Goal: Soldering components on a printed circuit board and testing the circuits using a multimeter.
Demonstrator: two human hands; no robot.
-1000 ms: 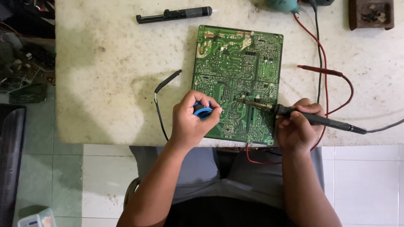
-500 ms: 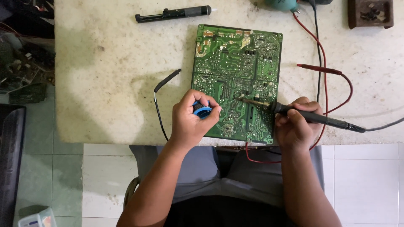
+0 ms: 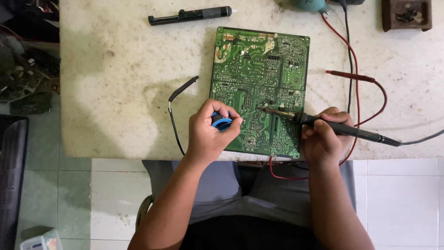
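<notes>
Soldering step | right hand [image 3: 323,139] gripped soldering iron [image 3: 342,130], tip on green circuit board [image 3: 261,88] | left hand [image 3: 210,134] fingers closed around blue spool [image 3: 222,122] | next likely needs steady solder feed.

A worn, speckled stone table [image 3: 120,69] carries a green circuit board [image 3: 259,69], a black desoldering pump [image 3: 189,15], red probe leads [image 3: 351,76], and possibly a small brown tray [image 3: 406,15].

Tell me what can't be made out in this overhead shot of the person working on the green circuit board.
- Blue round thing, head view: mostly wrapped by the left hand, kind unclear.
- Soldering iron tip: too small to tell whether it touches the circuit board.
- Teal thing: cut off by the top edge.
- Brown tray contents: too small.
- Right hand covers the iron's grip.
</notes>
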